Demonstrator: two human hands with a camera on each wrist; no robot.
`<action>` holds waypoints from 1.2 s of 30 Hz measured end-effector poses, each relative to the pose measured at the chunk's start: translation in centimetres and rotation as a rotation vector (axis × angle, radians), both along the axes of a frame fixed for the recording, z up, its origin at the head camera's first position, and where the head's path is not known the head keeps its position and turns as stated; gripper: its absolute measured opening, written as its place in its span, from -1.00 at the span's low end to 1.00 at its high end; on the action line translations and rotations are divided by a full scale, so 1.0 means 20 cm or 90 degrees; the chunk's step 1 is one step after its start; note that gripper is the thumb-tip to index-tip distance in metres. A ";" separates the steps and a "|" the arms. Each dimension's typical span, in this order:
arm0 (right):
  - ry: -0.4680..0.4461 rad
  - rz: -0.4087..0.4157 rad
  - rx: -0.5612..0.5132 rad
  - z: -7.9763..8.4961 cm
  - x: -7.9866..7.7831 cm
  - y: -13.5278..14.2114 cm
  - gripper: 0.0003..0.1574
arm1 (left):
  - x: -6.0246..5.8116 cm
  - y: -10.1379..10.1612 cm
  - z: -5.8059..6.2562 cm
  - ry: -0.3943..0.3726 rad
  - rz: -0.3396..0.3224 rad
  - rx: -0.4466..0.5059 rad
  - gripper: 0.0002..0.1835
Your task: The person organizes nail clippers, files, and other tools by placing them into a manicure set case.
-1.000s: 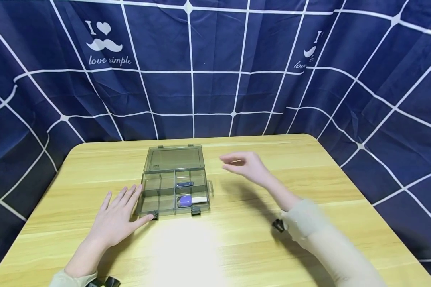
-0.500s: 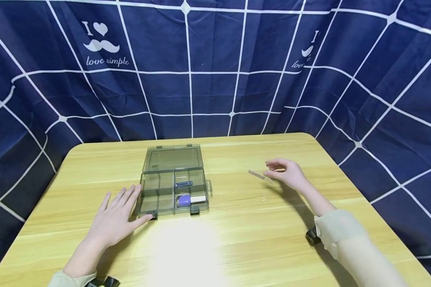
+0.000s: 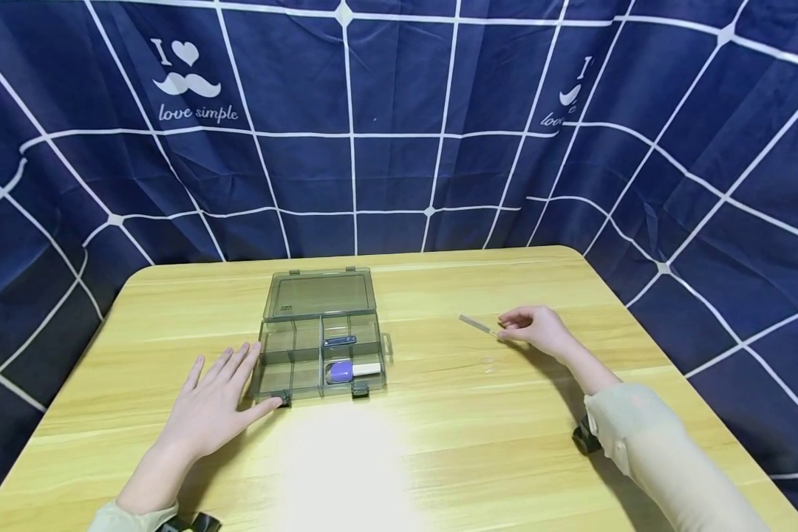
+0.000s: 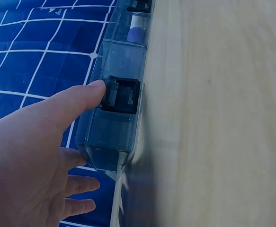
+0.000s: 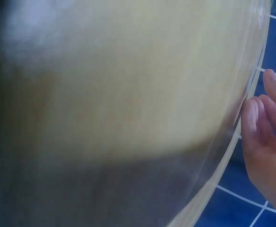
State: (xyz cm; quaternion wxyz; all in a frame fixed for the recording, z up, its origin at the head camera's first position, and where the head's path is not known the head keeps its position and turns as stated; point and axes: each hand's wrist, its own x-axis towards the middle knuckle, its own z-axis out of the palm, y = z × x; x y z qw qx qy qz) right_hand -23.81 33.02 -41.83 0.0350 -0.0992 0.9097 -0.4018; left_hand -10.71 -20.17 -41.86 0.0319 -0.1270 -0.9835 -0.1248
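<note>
Storage box (image 3: pixel 275 336), grey and see-through, lies open on the worktop (image 3: pixel 452 458); its right-hand compartments hold a purple bottle (image 3: pixel 340 372) nearer the person and a small dark-blue thing (image 3: pixel 340 341) behind, so I judge those two done; apparently left are a thin strip (image 3: pixel 475 323), out to the box's right, and a faint clear piece (image 3: pixel 488 364) near it; the right hand (image 3: pixel 539 331) is at the strip's end, whether pinching I cannot tell; the left hand (image 3: pixel 209 410) has fingers spread, thumb on a front latch (image 4: pixel 123 97).
</note>
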 end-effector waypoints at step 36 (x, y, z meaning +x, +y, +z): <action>0.089 0.052 0.160 -0.01 -0.01 -0.06 -0.94 | 0.00 0.00 -0.01 0.010 -0.001 0.000 0.03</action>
